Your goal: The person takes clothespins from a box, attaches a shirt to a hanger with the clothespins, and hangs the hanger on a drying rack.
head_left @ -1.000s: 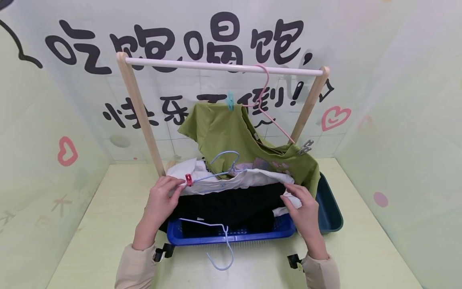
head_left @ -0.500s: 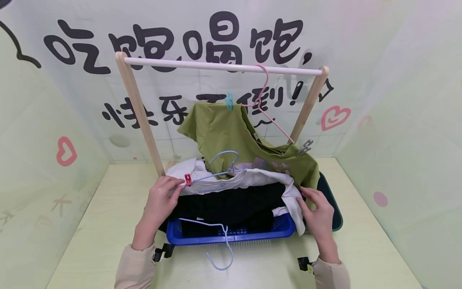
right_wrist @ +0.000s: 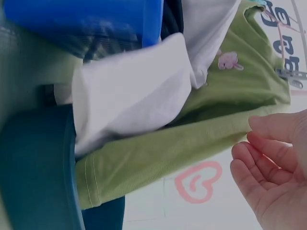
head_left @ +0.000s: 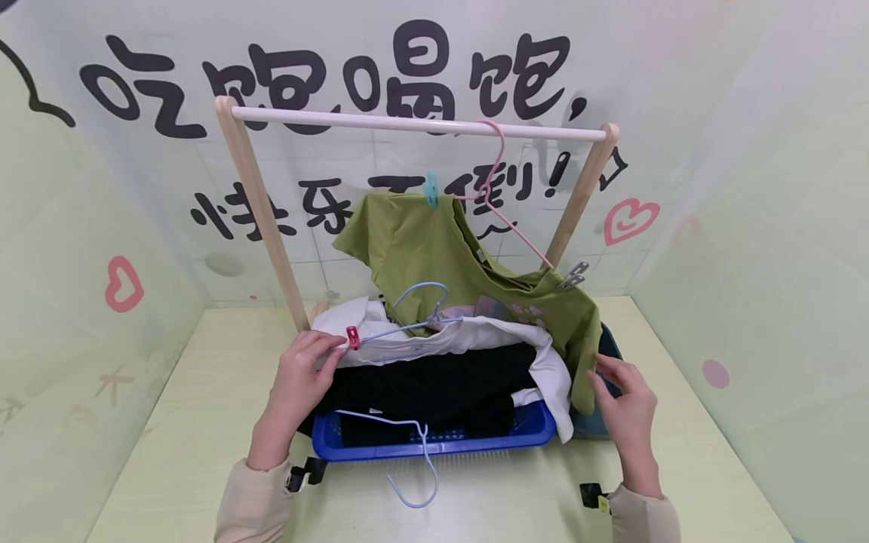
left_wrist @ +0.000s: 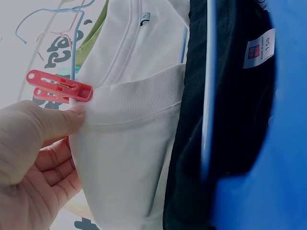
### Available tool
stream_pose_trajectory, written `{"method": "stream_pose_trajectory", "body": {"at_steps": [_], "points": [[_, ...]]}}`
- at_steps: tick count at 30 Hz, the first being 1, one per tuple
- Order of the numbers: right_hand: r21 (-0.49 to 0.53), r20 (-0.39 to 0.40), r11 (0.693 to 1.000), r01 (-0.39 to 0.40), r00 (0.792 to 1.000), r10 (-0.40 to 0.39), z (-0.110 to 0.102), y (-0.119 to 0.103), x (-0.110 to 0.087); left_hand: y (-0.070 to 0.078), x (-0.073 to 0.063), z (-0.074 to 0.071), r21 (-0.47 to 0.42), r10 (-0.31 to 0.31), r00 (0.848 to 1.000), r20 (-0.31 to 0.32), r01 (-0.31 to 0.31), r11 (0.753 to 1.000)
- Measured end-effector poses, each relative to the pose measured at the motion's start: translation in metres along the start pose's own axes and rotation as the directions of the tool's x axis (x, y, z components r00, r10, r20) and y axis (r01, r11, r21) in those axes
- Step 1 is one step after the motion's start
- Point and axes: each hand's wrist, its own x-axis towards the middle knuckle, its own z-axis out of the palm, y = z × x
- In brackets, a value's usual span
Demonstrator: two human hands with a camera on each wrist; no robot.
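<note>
White shirt (head_left: 475, 337) lay on the far side of the blue basket (head_left: 366, 452), left hand (head_left: 303, 379) pinching it by the red clip (head_left: 353, 337); right hand (head_left: 627, 403), fingers slightly parted, had shifted right beside the green shirt (head_left: 421, 241), apparently leaving the white sleeve (head_left: 551, 377) free.

A pale tabletop (head_left: 692, 430) is bounded by two side walls (head_left: 781, 256) and a light rear wall (head_left: 299, 26) bearing large black characters (head_left: 422, 74).
</note>
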Motion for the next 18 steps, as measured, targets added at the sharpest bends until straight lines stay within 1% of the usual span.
{"method": "stream_pose_trajectory", "body": {"at_steps": [5,8,13,16,18], "points": [[-0.003,0.002,0.999,-0.036,0.999,0.036,-0.003,0.005,0.0,0.0,0.0,0.0,0.007,-0.006,1.0,0.002,0.006,1.0],[-0.034,0.01,0.998,-0.05,0.999,0.05,-0.002,0.011,0.001,0.0,0.0,0.0,0.007,-0.007,1.0,0.002,0.007,1.0],[-0.142,0.063,0.988,-0.064,0.995,0.073,0.0,0.02,0.01,0.0,0.0,0.0,0.006,-0.011,1.0,0.001,0.011,1.0],[-0.205,0.106,0.974,-0.098,0.987,0.122,0.0,0.023,0.018,0.0,-0.001,0.001,0.005,-0.011,1.0,0.0,0.011,1.0],[-0.244,0.144,0.96,-0.134,0.975,0.172,-0.001,0.024,0.023,0.0,0.0,0.001,0.003,-0.008,1.0,0.0,0.008,1.0]]}}
